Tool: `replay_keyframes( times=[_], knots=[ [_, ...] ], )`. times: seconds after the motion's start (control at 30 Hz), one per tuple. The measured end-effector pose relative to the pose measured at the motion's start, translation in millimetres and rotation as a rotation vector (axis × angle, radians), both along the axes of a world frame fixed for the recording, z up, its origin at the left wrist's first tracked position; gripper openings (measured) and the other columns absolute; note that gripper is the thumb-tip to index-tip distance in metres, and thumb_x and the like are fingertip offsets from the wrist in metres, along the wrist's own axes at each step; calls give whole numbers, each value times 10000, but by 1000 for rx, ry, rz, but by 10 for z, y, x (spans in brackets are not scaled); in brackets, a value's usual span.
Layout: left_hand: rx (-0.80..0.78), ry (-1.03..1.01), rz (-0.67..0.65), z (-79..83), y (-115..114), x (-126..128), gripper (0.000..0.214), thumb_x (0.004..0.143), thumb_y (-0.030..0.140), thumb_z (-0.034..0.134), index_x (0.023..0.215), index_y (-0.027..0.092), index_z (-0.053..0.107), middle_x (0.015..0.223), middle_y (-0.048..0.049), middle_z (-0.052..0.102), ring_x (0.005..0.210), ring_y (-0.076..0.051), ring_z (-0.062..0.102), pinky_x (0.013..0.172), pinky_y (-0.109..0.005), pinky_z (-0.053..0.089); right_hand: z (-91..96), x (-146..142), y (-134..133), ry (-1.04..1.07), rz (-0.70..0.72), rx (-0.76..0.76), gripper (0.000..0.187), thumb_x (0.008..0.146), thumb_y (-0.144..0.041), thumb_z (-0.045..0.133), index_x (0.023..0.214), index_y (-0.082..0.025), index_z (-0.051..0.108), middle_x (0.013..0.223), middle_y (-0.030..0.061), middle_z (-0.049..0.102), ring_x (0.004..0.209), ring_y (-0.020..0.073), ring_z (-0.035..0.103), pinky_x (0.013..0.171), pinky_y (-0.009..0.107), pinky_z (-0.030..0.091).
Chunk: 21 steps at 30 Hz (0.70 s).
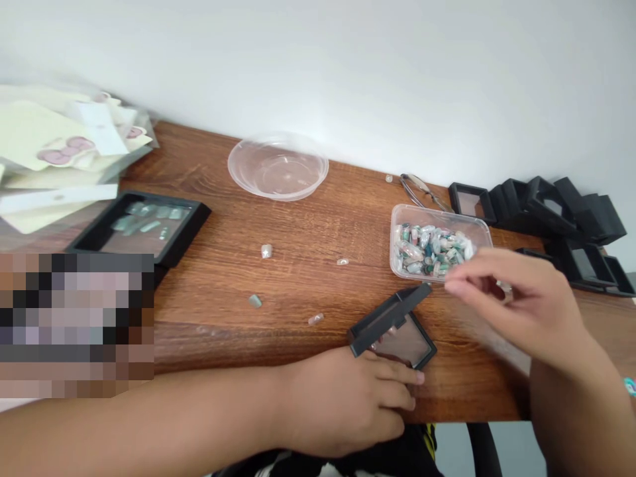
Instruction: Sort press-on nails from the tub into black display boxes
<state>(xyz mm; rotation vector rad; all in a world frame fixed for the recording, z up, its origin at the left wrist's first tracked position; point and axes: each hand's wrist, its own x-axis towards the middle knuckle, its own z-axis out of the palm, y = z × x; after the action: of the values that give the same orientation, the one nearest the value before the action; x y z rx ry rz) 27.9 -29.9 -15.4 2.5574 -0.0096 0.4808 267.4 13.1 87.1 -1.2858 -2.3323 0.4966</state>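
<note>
So the left hand [348, 397] is clamped on the near edge of the small black case [395, 331], which sits at the front edge of the tabletop [298, 218] with its lid tipped up and open. I'd guess that case is light, stiff plastic with a thin clear window. It probably slides easily on the wood, so the frame edges look like the place to grip, not the window or the hinged lid. The right hand [527, 305] hovers just beside the clear tub [434, 248] of fake nails, thumb and fingertips drawn close. It's motion-blurred though, and I honestly can't tell if it's pinching a nail or nothing. Those nails look tiny, slick and easy to flick away; a few loose ones, like this one [267, 251], lie scattered on the wood. Further back there's a clear bowl [278, 165], a metal tool [422, 189] I can't quite identify (tweezers or scissors?), a pile of black cases [561, 212] on the right, and a bigger case [144, 225] with nails laid out in it on the left. A chunk at the left is pixelated, and the bags of cards [64, 152] are cut off by the frame.
</note>
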Motion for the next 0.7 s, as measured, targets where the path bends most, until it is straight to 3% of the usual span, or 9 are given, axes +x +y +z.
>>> replay_keyframes(
  times=[0.1,0.3,0.4,0.7],
  knots=[
    [-29,-14,-3,-15,3,-3,168,967,191,559,1004,157,719,1215,-3,725,1354,-191,533,1202,-269,361,-24,68,330,-206,32,59,181,937,-302,608,1003,-256,770,866,39,684,692,149,588,568,286,413],
    [-44,-5,-16,-20,16,-11,193,988,192,532,1037,162,716,1233,-4,714,1364,-195,527,1194,-271,374,-192,2,807,-472,65,-95,241,878,-239,620,1041,-289,791,935,21,695,798,174,624,681,316,454],
    [-37,8,-19,-14,18,-23,177,979,194,549,1033,166,715,1235,3,713,1373,-187,516,1210,-260,349,-221,-65,839,-537,11,-146,261,846,-222,631,1039,-308,784,864,1,688,714,162,603,624,301,423],
    [-41,5,-6,8,25,-29,147,966,210,586,1031,172,712,1227,9,724,1365,-177,527,1227,-269,334,-207,-147,781,-591,-5,-61,172,828,-200,570,917,-235,713,787,8,681,686,163,592,598,275,366]
  ],
)
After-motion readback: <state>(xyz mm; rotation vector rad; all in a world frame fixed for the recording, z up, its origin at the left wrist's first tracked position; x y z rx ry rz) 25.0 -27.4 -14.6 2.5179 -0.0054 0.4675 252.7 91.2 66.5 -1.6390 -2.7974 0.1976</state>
